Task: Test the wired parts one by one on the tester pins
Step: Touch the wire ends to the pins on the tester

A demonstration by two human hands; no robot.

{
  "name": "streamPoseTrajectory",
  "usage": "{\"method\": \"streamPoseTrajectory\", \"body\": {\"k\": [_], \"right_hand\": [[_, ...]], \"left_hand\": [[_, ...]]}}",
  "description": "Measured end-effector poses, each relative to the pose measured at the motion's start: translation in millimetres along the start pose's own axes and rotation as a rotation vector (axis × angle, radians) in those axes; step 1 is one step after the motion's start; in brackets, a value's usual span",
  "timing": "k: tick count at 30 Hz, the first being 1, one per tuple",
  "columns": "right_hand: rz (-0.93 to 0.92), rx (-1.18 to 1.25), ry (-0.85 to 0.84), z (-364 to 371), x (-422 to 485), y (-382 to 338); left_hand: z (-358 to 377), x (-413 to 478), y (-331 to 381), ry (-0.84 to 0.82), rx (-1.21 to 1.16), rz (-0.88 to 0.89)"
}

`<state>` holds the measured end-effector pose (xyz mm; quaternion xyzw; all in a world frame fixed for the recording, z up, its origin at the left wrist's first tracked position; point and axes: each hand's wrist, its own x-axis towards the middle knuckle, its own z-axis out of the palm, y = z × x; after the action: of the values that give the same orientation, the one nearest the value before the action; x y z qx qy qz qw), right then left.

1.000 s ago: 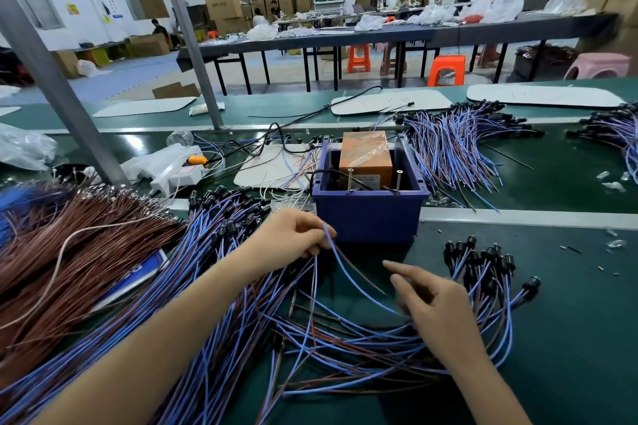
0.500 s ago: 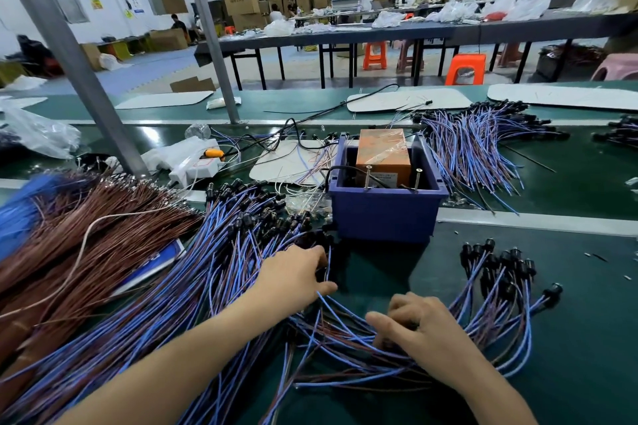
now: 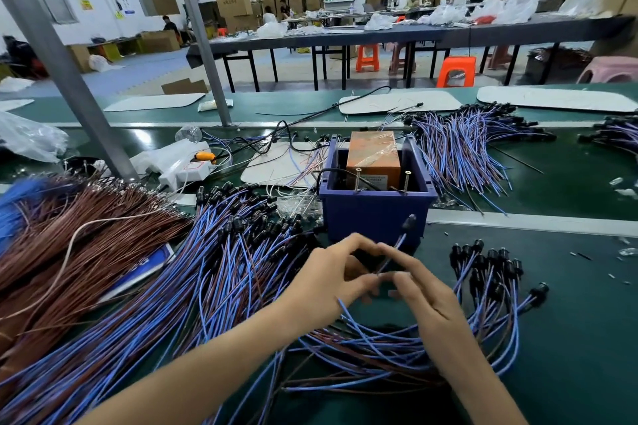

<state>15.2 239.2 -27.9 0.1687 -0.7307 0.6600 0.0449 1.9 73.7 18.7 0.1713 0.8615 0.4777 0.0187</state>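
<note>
A: Looking down toward six o'clock now. Gripping anything there?

B: Pinching, yes. Working with the left hand (image 3: 331,283) and the right hand (image 3: 428,300) together, forefingers arching tip to tip, thumbs and fingers curling round the lower end of one thin blue-and-brown wired part (image 3: 408,222) with a black cap.

A: Aiming it where?

B: Tilting it up toward one o'clock, black cap uppermost, crossing in front of the near wall of the dark blue plastic tester bin (image 3: 366,217). Struggling to tell whether touching that wall or hanging just short of it.

A: And reaching the pins?

B: Sitting below them. Standing upright at twelve o'clock from the hands, at the bin's near rim, two slim metal pins (image 3: 357,179), apart from the cap, with a taped orange box (image 3: 374,155) sitting inside the bin just behind.

A: Spotting more stock around?

B: Plenty. Sprawling from nine o'clock under the left forearm, a broad pile of blue wired leads (image 3: 207,269), black caps fanning toward the bin. Lying at three o'clock beside the right hand, a smaller cluster of capped leads (image 3: 490,272), wires looping back beneath the right wrist. Spreading out at ten o'clock, a thick sheaf of brown wires (image 3: 86,227). Resting beyond the bin at one o'clock, another heap of blue leads (image 3: 462,151). Lying under all of it, the dark green bench surface (image 3: 580,338).
</note>
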Motion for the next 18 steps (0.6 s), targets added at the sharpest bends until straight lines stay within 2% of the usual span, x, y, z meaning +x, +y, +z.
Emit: {"method": "streamPoseTrajectory", "body": {"k": [3, 6, 9, 13, 18], "right_hand": [[-0.009, 0.015, 0.281, -5, 3, 3], [0.015, 0.085, 0.65, -14, 6, 9], [0.022, 0.101, 0.881, -30, 9, 14], [0.028, -0.026, 0.951, -41, 12, 20], [0.065, -0.464, 0.811, -44, 10, 26]], "left_hand": [[-1, -7, 4, -0.166, -0.12, -0.024], [-11, -12, 5, -0.359, -0.027, 0.019], [-25, -14, 1, -0.399, -0.025, -0.038], [-46, -15, -10, -0.296, -0.048, -0.121], [-71, -10, -14, -0.089, 0.01, -0.142]]}}
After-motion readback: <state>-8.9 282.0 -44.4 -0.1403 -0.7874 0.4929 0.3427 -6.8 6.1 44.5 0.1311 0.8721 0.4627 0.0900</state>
